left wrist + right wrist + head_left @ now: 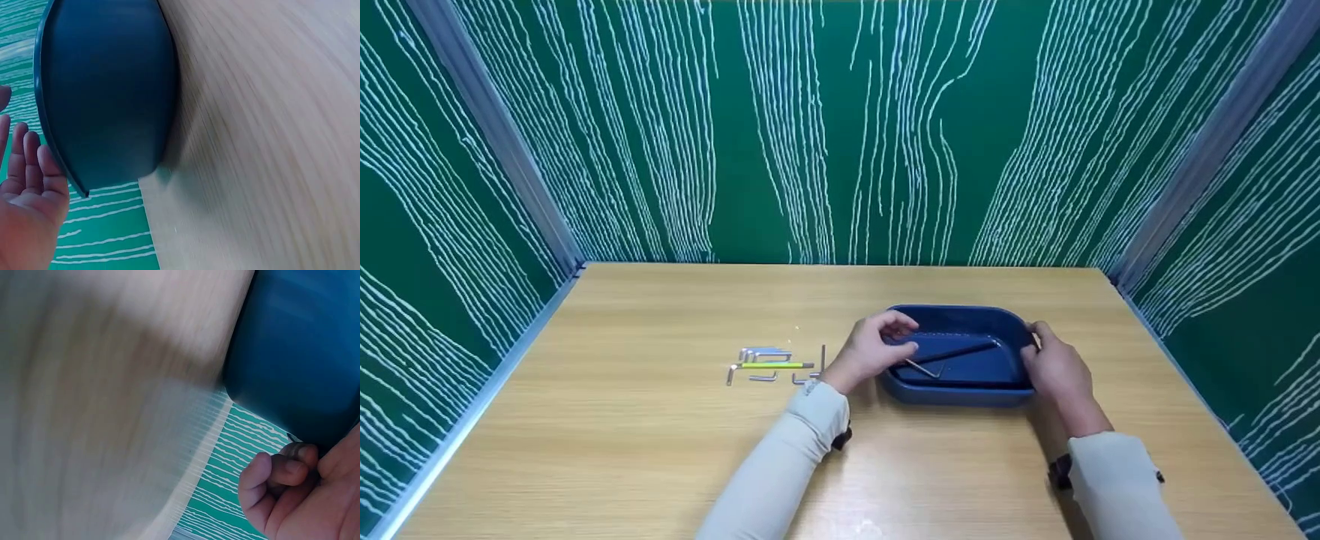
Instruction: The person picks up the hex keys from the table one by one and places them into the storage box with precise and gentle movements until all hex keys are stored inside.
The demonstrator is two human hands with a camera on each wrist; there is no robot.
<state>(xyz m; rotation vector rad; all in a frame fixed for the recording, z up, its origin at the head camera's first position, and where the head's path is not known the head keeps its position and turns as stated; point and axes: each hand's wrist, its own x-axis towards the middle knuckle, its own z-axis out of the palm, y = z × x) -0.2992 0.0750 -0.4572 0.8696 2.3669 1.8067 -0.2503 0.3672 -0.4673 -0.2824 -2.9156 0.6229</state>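
Observation:
A dark blue tray [960,399] stands on the table, its side [107,101] large in the left wrist view. My left hand [874,346] is over its left rim, fingers loosely bent and apart from the thumb. Just below that thumb, a silver L-shaped hex key [924,368] lies inside the tray; its upper end is close to the hand. A long dark rod [960,351] lies across the tray's floor. My right hand [1059,369] grips the tray's right end. The right wrist view shows its curled fingers [289,472] against the tray wall [298,349].
Left of the tray, several silver hex keys [763,378] lie on the wooden table [660,435], among them one with a yellow-green sleeve [772,365]. A dark key [823,358] lies close to the left wrist. Green walls with white lines [840,150] enclose the table's back and sides.

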